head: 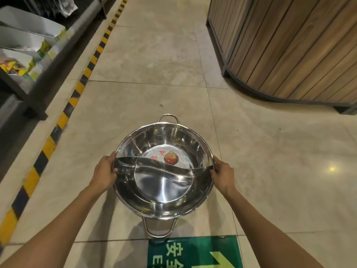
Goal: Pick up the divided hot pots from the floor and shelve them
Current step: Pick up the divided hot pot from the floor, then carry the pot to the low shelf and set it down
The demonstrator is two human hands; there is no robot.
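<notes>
Head view: a shiny steel divided hot pot (164, 171) is held over the tiled floor (154, 64), in the near centre. The left hand (105, 174) grips its left rim and the right hand (222, 176) its right rim, fingers (115, 169) curled around the edge at each end of the wavy divider. A round label (167, 157) lies in the far compartment. A shelf (29, 45) with boxes stands far left, beside a yellow-black floor stripe (77, 89). A wooden unit (289, 45) stands far right. A green floor sign (193, 252) lies nearest.
</notes>
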